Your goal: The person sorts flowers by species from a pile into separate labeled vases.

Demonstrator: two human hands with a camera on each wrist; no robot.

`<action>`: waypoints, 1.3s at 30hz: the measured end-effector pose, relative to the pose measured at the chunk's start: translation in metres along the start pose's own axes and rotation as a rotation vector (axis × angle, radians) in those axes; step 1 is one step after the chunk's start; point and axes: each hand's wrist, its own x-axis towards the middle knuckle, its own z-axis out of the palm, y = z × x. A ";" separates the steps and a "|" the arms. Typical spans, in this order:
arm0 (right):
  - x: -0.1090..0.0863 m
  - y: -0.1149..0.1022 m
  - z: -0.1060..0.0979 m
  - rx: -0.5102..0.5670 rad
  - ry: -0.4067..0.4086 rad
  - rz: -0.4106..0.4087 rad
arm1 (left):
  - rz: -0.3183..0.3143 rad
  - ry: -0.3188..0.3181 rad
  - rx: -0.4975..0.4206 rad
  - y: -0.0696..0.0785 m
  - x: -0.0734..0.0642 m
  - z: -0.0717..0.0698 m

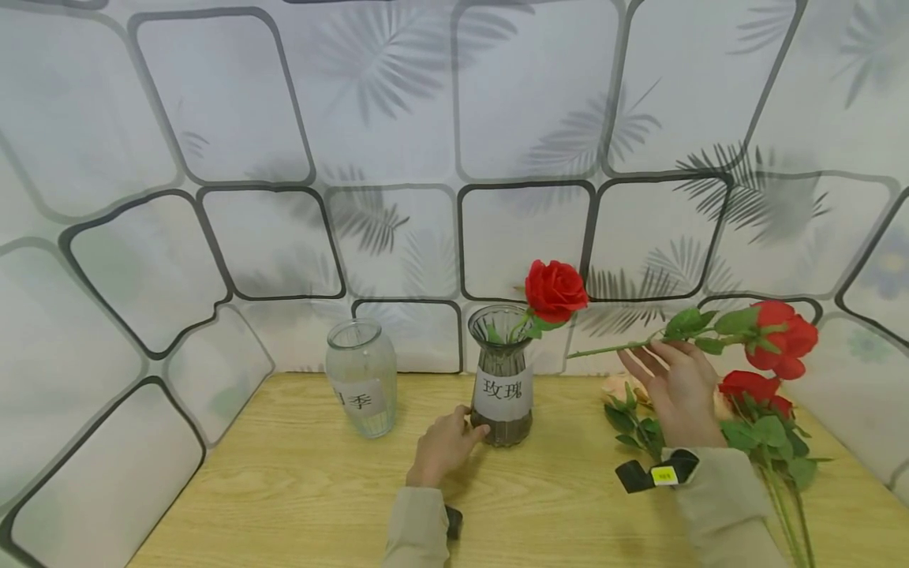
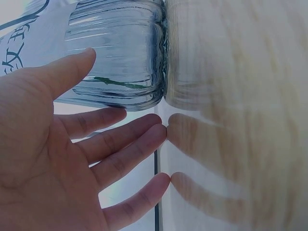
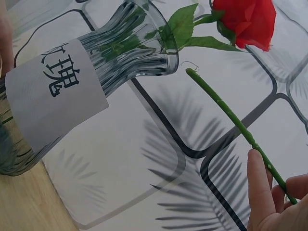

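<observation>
A dark-tinted glass vase [image 1: 503, 430] with a white label stands on the table, holding one red rose [image 1: 555, 292]. My left hand [image 1: 447, 443] is at its lower side, fingers spread and nearly straight; in the left wrist view the thumb [image 2: 77, 70] overlaps the glass and the forefinger lies along its edge. My right hand [image 1: 683, 388] pinches the green stem [image 3: 226, 110] of another red rose [image 1: 784, 341], held almost level, bloom to the right. The stem's cut end points left, beside and apart from the vase's rim in the right wrist view.
A clear glass vase [image 1: 360, 379] with a label stands to the left. On the right of the wooden table [image 1: 284, 489] lie a red rose [image 1: 756, 392] and a pale flower [image 1: 621, 389] with leafy stems, partly behind my right arm. A patterned cloth wall [image 1: 398, 244] closes the back.
</observation>
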 end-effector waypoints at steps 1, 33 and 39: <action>0.001 0.001 0.002 -0.005 0.014 -0.001 | -0.003 0.000 0.002 -0.001 0.000 0.000; 0.010 0.016 0.049 0.051 0.032 -0.004 | 0.007 0.008 0.001 0.002 0.000 -0.001; 0.012 0.025 0.055 -0.060 -0.020 -0.017 | -0.003 0.003 -0.011 0.001 0.000 -0.001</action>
